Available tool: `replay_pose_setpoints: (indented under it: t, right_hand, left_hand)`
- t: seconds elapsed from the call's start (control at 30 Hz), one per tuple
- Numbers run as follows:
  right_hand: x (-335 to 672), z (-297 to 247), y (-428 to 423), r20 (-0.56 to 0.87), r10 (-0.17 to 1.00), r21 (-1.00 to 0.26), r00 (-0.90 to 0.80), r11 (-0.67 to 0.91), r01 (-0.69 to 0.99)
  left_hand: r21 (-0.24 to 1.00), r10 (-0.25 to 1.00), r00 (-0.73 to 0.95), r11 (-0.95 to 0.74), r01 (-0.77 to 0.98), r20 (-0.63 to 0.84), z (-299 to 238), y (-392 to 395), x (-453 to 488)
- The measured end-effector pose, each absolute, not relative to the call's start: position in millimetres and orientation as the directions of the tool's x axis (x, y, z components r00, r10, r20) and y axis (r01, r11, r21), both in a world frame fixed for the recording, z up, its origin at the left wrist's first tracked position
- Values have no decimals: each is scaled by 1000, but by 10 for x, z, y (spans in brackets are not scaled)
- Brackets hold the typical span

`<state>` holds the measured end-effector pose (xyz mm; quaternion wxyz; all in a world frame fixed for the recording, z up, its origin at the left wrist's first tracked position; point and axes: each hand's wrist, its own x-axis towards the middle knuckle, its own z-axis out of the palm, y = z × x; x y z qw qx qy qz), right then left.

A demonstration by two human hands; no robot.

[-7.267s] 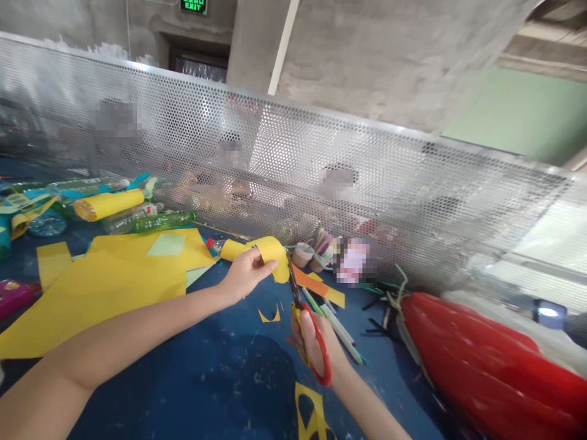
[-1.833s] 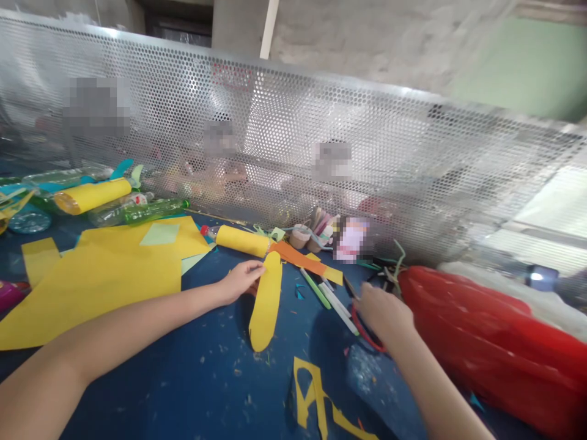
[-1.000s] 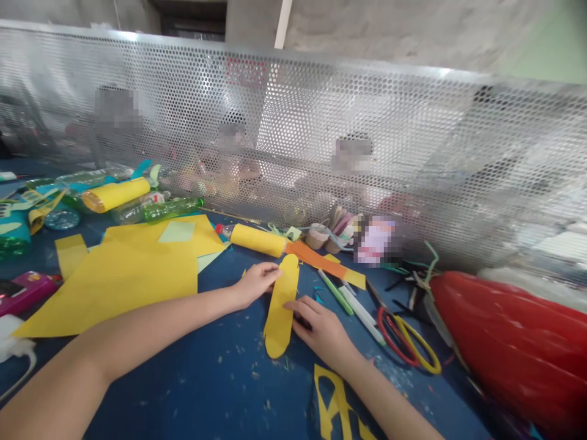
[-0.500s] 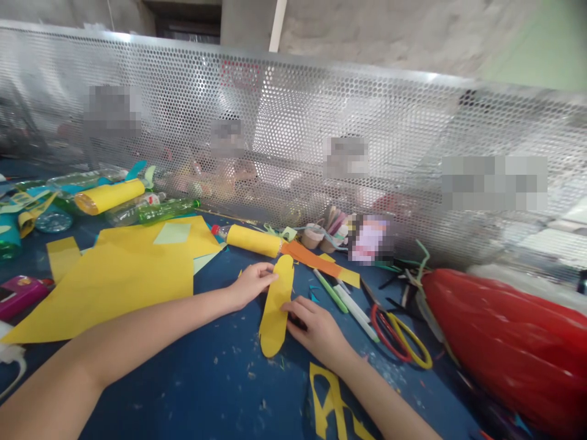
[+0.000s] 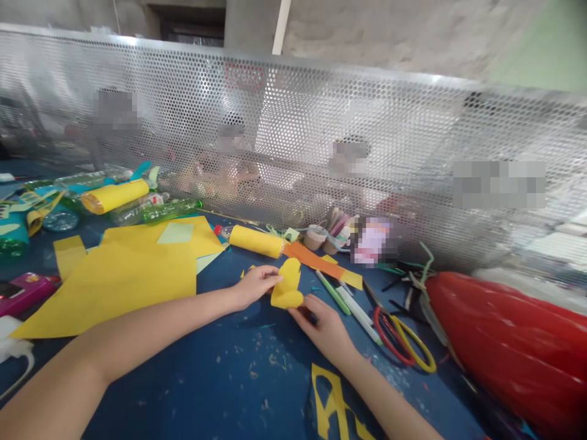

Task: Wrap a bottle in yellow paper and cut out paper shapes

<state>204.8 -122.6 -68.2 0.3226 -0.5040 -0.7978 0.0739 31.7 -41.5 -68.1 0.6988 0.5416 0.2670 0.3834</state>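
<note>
A yellow paper cutout (image 5: 288, 282) with rounded ends is bent upward at its near end, above the blue table (image 5: 192, 373). My left hand (image 5: 257, 286) pinches its left edge between thumb and fingers. Closed on the folded near end, my right hand (image 5: 321, 321) grips it at the lower right. Just beyond the hands lies a bottle wrapped in yellow paper (image 5: 257, 241), its red cap to the left. An orange paper strip (image 5: 312, 256) extends from the bottle's right end.
Yellow paper sheets (image 5: 137, 275) cover the left side. Markers (image 5: 360, 311) and scissors (image 5: 398, 342) lie to the right, before a red plastic bag (image 5: 513, 348). Yellow paper scraps (image 5: 330, 400) lie in front. A perforated metal screen (image 5: 284, 134) closes the back; bottles (image 5: 172, 209) lie near it.
The yellow cutout was long and flat; now its near end is folded up toward the far end. My right hand has moved slightly right with that end.
</note>
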Motion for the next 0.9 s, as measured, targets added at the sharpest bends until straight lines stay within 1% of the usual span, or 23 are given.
replay_pose_setpoints:
  t: [0.13,0.23,0.3,0.47,0.63,0.77,0.9]
  right_hand:
    - [2089,-718,-1178,441,883,-507,-162,394,767]
    - [2115,-742,-1148,422,901,-557,-103,347,755]
    - [2119,-741,-1140,406,910,-576,-86,328,749]
    - [2086,-688,-1161,398,915,-586,-69,311,748]
    - [2068,-670,-1171,375,926,-614,-50,288,734]
    - [2098,-700,-1153,357,934,-709,-11,278,648]
    - [2125,-720,-1143,337,940,-797,50,257,547]
  left_hand:
    - [974,804,594,110,-199,30,-687,-426,313]
    - [973,771,636,111,-202,44,-678,-440,308]
    - [973,742,666,93,-213,75,-674,-446,305]
    - [979,701,697,-9,-206,153,-697,-441,302]
    - [981,681,716,-20,-191,153,-708,-435,294]
    - [986,690,710,-28,-165,139,-701,-437,291]
    - [991,665,736,-45,-129,126,-688,-452,286]
